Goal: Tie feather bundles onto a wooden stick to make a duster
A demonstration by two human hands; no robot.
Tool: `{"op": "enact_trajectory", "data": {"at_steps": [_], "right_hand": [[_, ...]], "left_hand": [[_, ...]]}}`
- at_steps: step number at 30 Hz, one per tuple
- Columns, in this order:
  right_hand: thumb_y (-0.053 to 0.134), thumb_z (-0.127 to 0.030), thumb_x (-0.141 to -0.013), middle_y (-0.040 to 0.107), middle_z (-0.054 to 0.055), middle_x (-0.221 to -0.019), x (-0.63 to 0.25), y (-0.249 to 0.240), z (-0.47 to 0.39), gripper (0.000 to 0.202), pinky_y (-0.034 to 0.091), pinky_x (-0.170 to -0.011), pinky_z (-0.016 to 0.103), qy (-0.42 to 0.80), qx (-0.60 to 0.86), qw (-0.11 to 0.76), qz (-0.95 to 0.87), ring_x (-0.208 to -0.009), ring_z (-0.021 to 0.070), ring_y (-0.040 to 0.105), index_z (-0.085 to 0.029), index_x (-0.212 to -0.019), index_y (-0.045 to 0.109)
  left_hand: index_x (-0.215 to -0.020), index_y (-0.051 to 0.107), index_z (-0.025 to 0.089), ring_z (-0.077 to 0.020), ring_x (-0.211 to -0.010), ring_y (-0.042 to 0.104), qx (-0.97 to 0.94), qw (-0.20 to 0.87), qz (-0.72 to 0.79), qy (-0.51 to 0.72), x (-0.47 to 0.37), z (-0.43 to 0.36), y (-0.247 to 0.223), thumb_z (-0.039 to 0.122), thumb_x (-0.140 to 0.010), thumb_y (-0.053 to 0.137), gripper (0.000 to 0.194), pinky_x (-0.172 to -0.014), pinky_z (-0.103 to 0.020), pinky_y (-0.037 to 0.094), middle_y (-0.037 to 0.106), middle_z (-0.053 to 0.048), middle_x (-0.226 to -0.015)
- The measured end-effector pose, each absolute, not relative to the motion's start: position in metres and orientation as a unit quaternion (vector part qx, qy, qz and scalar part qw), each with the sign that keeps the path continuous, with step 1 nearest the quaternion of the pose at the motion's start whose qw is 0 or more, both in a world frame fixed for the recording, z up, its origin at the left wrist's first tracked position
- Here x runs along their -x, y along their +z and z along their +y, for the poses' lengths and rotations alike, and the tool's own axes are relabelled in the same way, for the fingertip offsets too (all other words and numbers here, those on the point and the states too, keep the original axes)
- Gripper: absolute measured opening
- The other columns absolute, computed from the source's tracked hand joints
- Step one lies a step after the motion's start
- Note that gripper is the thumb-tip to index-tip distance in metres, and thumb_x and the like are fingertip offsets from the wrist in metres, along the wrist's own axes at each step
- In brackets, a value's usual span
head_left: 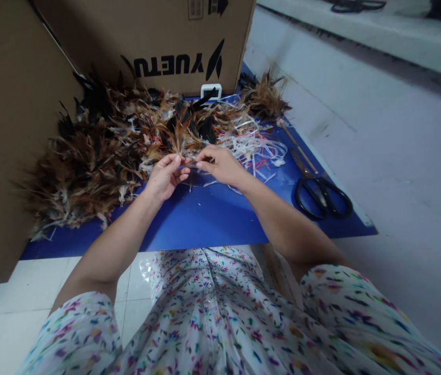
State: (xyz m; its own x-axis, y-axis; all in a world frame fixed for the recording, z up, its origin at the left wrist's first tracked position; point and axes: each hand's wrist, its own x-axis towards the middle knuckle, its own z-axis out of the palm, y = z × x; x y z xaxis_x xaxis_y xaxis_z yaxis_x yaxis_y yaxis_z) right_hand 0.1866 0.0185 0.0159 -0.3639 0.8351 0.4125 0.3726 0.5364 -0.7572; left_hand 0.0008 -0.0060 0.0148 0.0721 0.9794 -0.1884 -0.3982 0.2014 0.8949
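Note:
My left hand (167, 176) pinches the quill end of a small tuft of brown feathers (180, 139) above the front of the blue tabletop (205, 219). Close beside it, my right hand (220, 164) has thumb and forefinger drawn together at the same quill ends; whatever lies between those fingertips is too small to make out. Behind both hands spreads a large heap of brown and black feathers (99, 151). White and red strips of tie (257, 148) lie tangled at the heap's right side, just past my right hand.
Black-handled scissors (324, 198) and a thin stick (301, 148) lie at the table's right. A feather bundle (265, 99) sits at the back right corner. Cardboard boxes (99, 31) stand behind and left, with a small white-framed device (210, 92) before them. A pale wall (400, 156) borders the right.

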Motion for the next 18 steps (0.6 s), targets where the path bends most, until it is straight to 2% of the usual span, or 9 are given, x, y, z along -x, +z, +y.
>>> {"op": "enact_trajectory", "data": {"at_steps": [3,7,11,18], "right_hand": [[0.067,-0.026,-0.082,0.064,-0.001,-0.074,-0.185,0.015,0.021,0.007,0.046,-0.069,0.029,0.344,0.382,0.471,-0.717,-0.068,0.0129,0.055,-0.019,-0.081,0.064],[0.069,-0.032,-0.083,0.062,-0.003,-0.07,-0.18,0.018,0.018,0.015,0.047,-0.06,0.026,0.413,0.375,0.505,-0.659,-0.061,0.0112,0.055,-0.021,-0.082,0.059],[0.073,-0.035,-0.082,0.062,-0.002,-0.07,-0.177,0.02,0.014,0.021,0.049,-0.063,0.026,0.416,0.38,0.513,-0.648,-0.064,0.0118,0.058,-0.021,-0.081,0.058],[0.071,-0.031,-0.082,0.063,-0.003,-0.073,-0.173,0.016,0.013,0.015,0.051,-0.07,0.028,0.389,0.375,0.526,-0.657,-0.068,0.0118,0.06,-0.021,-0.082,0.06]], "left_hand": [[-0.078,0.059,0.017,-0.0061,-0.051,0.063,-0.353,0.639,0.436,0.526,-0.001,-0.006,0.013,0.022,-0.085,0.076,0.019,-0.049,-0.016,0.053,0.071,0.002,-0.071],[-0.075,0.059,0.016,-0.0062,-0.047,0.06,-0.389,0.632,0.434,0.511,-0.003,-0.007,0.011,0.026,-0.08,0.08,0.024,-0.047,-0.017,0.05,0.066,0.003,-0.063],[-0.074,0.06,0.015,-0.007,-0.046,0.059,-0.419,0.624,0.431,0.5,-0.005,-0.008,0.009,0.031,-0.075,0.084,0.029,-0.048,-0.018,0.05,0.066,0.002,-0.061],[-0.074,0.063,0.016,-0.0071,-0.047,0.058,-0.434,0.616,0.432,0.496,-0.005,-0.009,0.007,0.031,-0.075,0.084,0.026,-0.048,-0.019,0.049,0.068,0.001,-0.062]]}}
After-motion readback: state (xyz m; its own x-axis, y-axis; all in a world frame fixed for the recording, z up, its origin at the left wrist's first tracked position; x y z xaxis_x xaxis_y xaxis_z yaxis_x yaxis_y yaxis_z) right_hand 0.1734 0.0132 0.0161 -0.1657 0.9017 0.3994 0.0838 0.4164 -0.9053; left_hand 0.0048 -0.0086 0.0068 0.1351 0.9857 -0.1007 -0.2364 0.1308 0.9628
